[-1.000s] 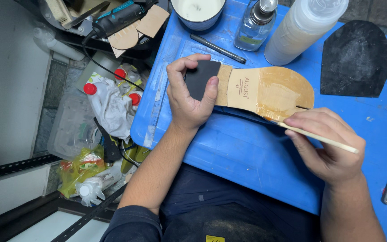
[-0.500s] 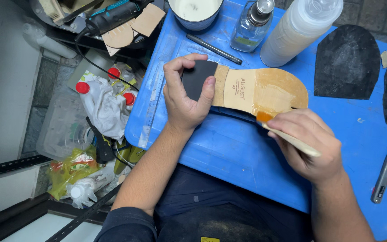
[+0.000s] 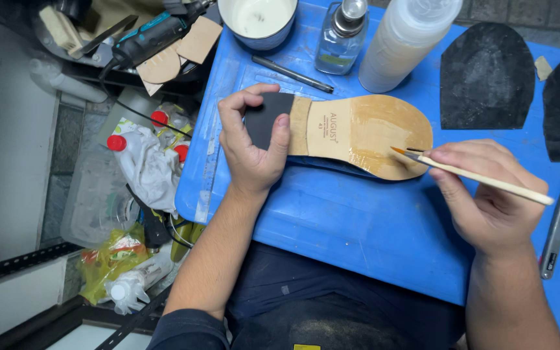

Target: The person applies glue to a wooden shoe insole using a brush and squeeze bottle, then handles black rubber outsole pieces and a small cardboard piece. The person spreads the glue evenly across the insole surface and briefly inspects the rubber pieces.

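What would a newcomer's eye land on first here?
Probably the tan leather shoe sole lying mid-table on the blue work surface. The left hand grips its dark heel end, while the right hand holds a thin brush with its tip on the glossy forepart. A black rubber piece lies behind.

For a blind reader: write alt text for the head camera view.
A person's left hand holds the dark heel of a tan shoe sole on a blue table, while the right hand touches a thin brush to its front. A bowl and bottles stand behind.
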